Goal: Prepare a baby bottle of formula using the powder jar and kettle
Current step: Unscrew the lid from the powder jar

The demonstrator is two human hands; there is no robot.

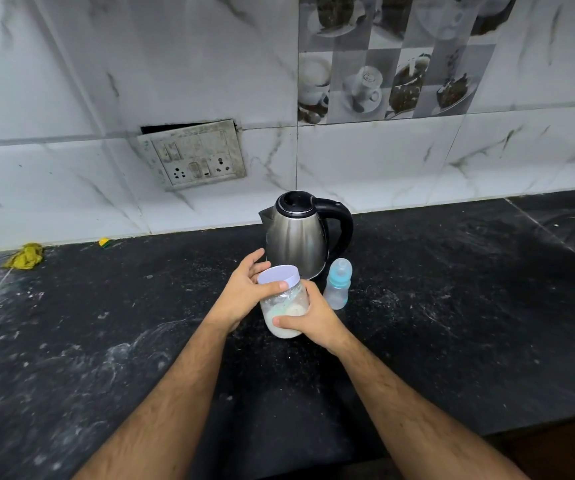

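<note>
A clear powder jar [284,308] with a pale lavender lid [278,274] is held tilted above the black counter, white powder and a scoop visible inside. My left hand [244,292] grips the lid, thumb across its front edge. My right hand [313,318] wraps the jar's lower body. Just behind stands a steel kettle [296,237] with a black lid and handle. To the right of the jar stands a small baby bottle [338,284] with a blue collar and clear cap, upright and untouched.
The black stone counter [452,306] is dusted with white smears. A yellow cloth [24,256] and a small yellow-green scrap [104,242] lie at the far left by the wall. A socket plate [192,155] sits on the tiled wall. The counter's front edge [521,424] runs at lower right.
</note>
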